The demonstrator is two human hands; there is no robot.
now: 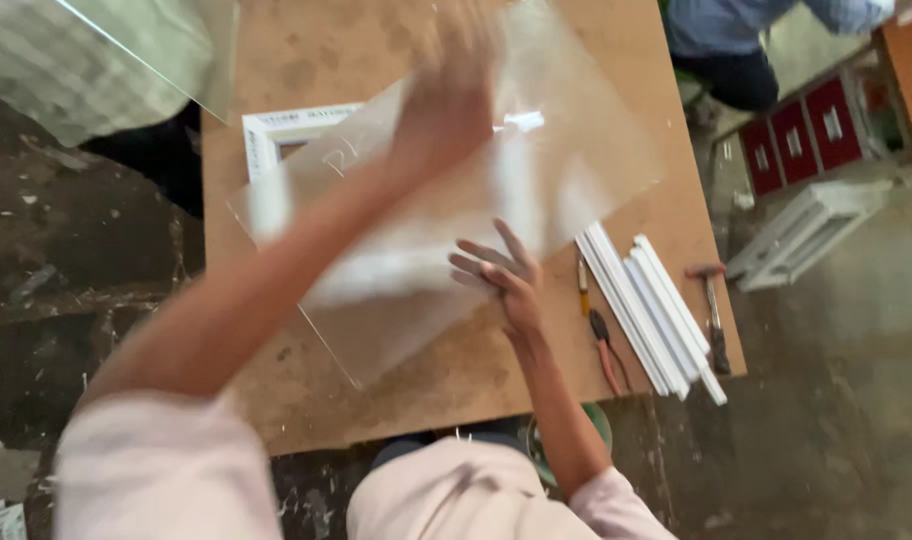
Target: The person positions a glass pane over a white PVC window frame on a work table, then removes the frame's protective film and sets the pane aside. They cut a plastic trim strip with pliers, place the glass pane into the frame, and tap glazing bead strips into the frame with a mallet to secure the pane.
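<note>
Nearest the head camera are the person's own pale sleeves, and from them both arms reach out over a brown board table [636,60]. The left hand [446,110] is blurred with motion and lies on top of a clear glass sheet [576,150]; whether its fingers are spread flat or curled I cannot tell. The right hand [501,275] is sharp, fingers splayed and released, palm pressed against the sheet's near right edge, gripping nothing.

The glass sheet lies across the middle of the table, partly covering a white picture frame [276,135] whose corner shows at the upper left. Its long axis runs diagonally, from the near left corner by the table's front edge up toward the far right; that far corner looks slightly raised, though the blur makes this uncertain.

Just right of the sheet lie a bundle of white moulding strips [656,310], a pair of red-handled pliers [604,350] and a hammer [714,310]. Another pane [126,60] shows at the upper left, and another person [736,40] sits beyond the table's far right corner.

As a judgement, the risks are plain: bare palms on a raw glass edge could be cut if the sheet slips, and pushing it rightward could strike the tools and chip or crack it.
</note>
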